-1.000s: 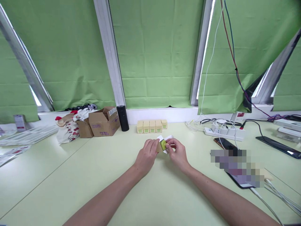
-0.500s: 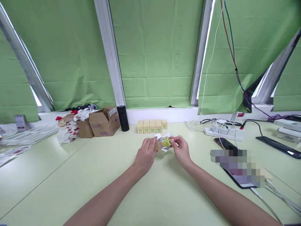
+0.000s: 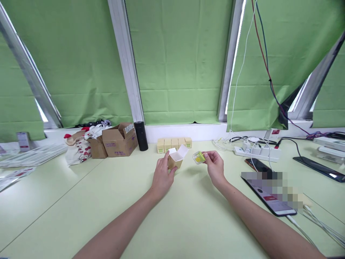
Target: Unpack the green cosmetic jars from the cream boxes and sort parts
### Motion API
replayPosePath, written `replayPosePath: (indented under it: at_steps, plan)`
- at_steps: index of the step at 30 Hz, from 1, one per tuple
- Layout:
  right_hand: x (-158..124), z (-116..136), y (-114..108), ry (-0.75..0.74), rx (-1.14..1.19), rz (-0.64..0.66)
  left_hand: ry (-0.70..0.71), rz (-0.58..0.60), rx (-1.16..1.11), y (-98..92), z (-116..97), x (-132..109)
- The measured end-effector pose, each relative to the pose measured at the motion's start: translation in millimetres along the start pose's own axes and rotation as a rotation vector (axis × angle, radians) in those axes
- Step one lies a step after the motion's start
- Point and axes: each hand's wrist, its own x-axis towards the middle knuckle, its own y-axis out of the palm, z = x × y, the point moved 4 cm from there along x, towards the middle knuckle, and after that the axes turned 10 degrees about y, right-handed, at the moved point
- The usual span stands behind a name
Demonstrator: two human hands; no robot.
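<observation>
Since earlier, case [image 3: 199, 157] came out of box [image 3: 175, 160], now apart. My left hand [image 3: 161, 177] grips box, mouth up, flap toward 1 o'clock. My right hand [image 3: 215, 166] pinches case, 3 o'clock of box, long axis 9-to-3.

pale green tabletop [image 3: 81, 201] | far edge: row of small yellow boxes [image 3: 174, 144], black cylinder [image 3: 141, 135], cardboard box [image 3: 120, 139] | right: power strip [image 3: 257, 152], smartphone [image 3: 320, 168]

At frame centre I see the open box [image 3: 174, 162], the small case [image 3: 199, 157] just right of it, a row of boxes [image 3: 166, 144] behind both, a power strip [image 3: 257, 152] farther right.
</observation>
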Motion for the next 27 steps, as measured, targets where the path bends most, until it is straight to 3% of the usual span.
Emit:
replayPosePath:
  at_steps: [8, 14, 20, 27]
  plan:
    - [11, -19, -7, 0.000, -0.182, 0.044, -0.349, -0.083, -0.460, -0.1, 7, 4]
    - [13, -31, -6, 0.004, -0.284, 0.090, -0.451, -0.131, -0.689, 7.5, 20, 7]
    - [7, -29, -2, -0.011, -0.369, 0.133, -0.482, -0.128, -0.928, 9.2, 19, 7]
    - [2, -31, 4, -0.015, -0.464, 0.190, -0.548, -0.123, -1.032, 10.1, 21, 4]
